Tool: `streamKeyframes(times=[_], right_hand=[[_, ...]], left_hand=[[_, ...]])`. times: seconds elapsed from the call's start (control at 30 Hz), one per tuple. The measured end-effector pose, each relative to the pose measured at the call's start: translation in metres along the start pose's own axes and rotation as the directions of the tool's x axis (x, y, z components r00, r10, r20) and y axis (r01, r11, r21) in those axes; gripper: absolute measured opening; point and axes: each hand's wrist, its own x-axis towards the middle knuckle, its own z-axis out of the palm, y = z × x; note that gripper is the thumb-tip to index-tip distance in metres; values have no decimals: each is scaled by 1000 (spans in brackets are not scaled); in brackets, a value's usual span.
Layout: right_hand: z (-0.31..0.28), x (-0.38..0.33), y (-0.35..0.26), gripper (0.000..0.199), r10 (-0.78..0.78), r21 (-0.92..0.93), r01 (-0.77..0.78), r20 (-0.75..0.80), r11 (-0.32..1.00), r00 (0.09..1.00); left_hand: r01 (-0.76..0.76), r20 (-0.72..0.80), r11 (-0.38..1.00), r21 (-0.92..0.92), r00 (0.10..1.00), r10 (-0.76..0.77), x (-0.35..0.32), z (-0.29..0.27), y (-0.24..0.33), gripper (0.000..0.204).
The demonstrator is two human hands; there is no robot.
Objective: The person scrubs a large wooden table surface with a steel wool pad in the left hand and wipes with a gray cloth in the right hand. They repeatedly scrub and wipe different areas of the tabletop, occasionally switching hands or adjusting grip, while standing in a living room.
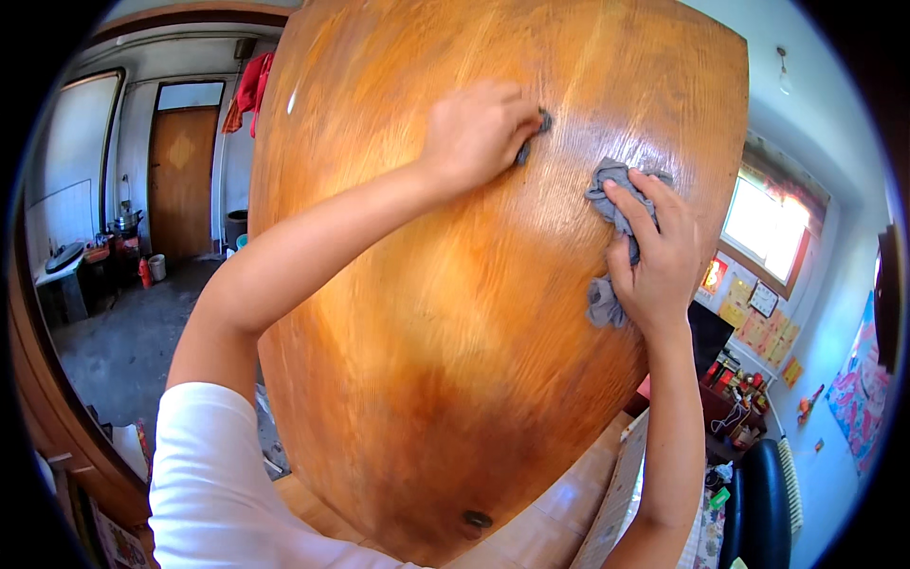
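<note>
A large glossy brown wooden door (445, 313) fills the middle of the view, upright in front of me. My left hand (477, 133) is closed around a small dark knob (536, 128) high on the door. My right hand (654, 251) presses a crumpled grey cloth (607, 194) flat against the wood just right of the knob; part of the cloth hangs out below my palm. A second small dark knob (476, 520) sits near the door's lower edge.
To the left lies a room with a concrete floor (123, 346), a brown inner door (180, 180), red clothes (248, 90) hanging and pots on a low stand (104, 251). On the right are a bright window (766, 228), cluttered shelves (739, 389) and a dark chair (758, 493).
</note>
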Motion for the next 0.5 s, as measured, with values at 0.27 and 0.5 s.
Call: streamKeyframes(times=[0.27,0.5], right_hand=[[-1,1,2,55,-3,-3,3,2,1000,1000],[2,10,-7,55,-9,11,10,-20,1000,1000]], left_hand=[[43,-45,994,97,998,-38,34,9,-6,11],[136,-98,985,103,987,-126,79,9,-31,13]])
